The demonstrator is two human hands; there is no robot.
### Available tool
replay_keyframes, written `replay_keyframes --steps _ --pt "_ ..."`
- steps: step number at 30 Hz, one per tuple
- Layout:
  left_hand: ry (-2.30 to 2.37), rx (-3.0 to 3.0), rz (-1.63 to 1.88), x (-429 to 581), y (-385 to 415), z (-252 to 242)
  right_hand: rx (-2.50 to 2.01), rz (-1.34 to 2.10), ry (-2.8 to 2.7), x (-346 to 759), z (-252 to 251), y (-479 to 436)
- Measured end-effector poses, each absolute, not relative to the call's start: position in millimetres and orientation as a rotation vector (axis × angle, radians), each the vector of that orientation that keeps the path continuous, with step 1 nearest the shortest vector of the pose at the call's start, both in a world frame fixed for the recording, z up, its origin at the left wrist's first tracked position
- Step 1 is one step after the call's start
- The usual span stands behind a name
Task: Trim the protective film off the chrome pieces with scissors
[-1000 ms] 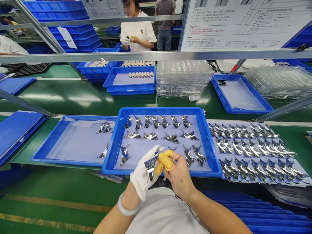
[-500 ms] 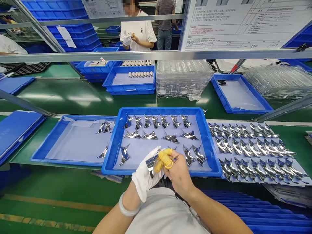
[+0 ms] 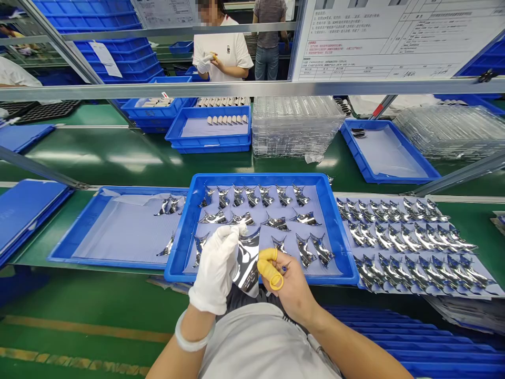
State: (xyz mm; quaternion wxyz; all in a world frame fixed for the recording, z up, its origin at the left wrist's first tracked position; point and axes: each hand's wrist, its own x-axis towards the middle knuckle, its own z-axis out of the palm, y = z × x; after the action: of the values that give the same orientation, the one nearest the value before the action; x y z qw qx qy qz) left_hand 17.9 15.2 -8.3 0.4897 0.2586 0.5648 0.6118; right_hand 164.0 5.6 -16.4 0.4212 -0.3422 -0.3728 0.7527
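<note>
My left hand (image 3: 215,266), in a white glove, pinches a shiny chrome trim piece (image 3: 248,260) by its upper left side. The curved piece hangs tilted over the front of a blue tray (image 3: 341,237), its mirror face towards me. Yellow finger cots cover fingertips of my right hand (image 3: 288,281), which is closed with those fingertips against the piece's right edge. Between its fingers shows a thin pointed tool (image 3: 284,267) with a blue spot; most of it is hidden. Several similar chrome pieces (image 3: 276,222) lie in rows on the tray's white liner.
On the left stands another blue tray (image 3: 118,231) with a few chrome pieces. Rows of chrome pieces lie on a white sheet (image 3: 483,268) at right. Stacked clear plastic trays (image 3: 295,129) stand behind. A metal rail (image 3: 252,90) crosses above; a co-worker (image 3: 223,50) stands beyond it.
My left hand has moved left and turned, bringing the chrome piece's broad face into view. My right fingers have shifted from over the piece to its right edge.
</note>
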Motion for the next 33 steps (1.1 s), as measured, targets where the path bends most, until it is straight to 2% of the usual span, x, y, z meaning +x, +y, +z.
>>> replay_keyframes --steps 16,23,29,33 --pt "1.391 0.980 1.578 10 7 1 -0.792 1.898 -1.003 170 -20 9" --pt "1.269 1.735 1.643 9 0 8 -0.798 1.511 -1.400 174 -32 19" --pt "1.278 1.824 1.648 9 -2 10 -0.707 1.252 -1.581 176 -34 20" --pt "1.414 1.828 1.660 7 2 6 -0.628 0.817 -1.771 180 -36 17"
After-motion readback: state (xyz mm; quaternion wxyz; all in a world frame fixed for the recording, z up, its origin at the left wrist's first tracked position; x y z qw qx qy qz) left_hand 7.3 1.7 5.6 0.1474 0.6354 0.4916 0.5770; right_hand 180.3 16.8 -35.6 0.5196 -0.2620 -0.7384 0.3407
